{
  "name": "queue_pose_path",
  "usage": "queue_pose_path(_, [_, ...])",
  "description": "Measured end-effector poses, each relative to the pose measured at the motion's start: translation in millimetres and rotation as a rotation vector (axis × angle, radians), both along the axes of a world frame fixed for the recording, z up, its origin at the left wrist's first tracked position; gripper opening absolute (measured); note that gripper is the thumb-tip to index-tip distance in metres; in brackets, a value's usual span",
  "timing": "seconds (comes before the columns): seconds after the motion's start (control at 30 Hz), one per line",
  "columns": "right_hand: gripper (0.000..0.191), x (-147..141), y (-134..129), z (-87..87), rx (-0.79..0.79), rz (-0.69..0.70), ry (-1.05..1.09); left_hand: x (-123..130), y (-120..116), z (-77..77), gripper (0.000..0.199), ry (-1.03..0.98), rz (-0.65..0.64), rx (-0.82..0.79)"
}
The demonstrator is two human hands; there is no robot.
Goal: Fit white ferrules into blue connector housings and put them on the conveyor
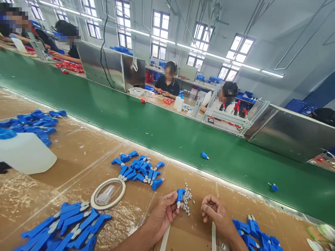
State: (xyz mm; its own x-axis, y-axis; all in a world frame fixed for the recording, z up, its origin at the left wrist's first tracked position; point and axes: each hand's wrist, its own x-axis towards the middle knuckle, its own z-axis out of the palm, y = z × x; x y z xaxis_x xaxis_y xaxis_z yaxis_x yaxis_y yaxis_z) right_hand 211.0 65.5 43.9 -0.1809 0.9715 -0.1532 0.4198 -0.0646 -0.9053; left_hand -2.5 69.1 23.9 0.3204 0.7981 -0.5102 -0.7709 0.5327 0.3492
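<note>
blue part [180,194] is blocky and angular, with a whitish lower tip [178,205].

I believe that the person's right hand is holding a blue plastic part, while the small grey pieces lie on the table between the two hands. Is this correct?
Not quite: the head view shows the blue plastic part in the left hand, not the right hand. The small grey pieces do lie on the table between the two hands.
</note>
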Motion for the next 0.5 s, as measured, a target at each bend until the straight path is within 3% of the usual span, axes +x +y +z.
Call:
queue_pose_path(0.13, [0.048, 4.0, -12.3, -3.8, -0.103, -0.122, 0.326, 1.3, -0.7, -6.1, 0.002, -0.013, -0.004, 0.023])
queue_pose_path(0.23, [0.054, 4.0, -19.0, -1.2, -0.153, -0.162, 0.468, 2.4, -1.4, -10.4, 0.015, -0.033, -0.002, 0.055])
queue_pose_path(0.5, [0.036, -4.0, -36.8, 0.9, -0.200, -0.104, 0.697, 9.4, -18.0, -10.9, 0.047, -0.022, -0.139, 0.251])
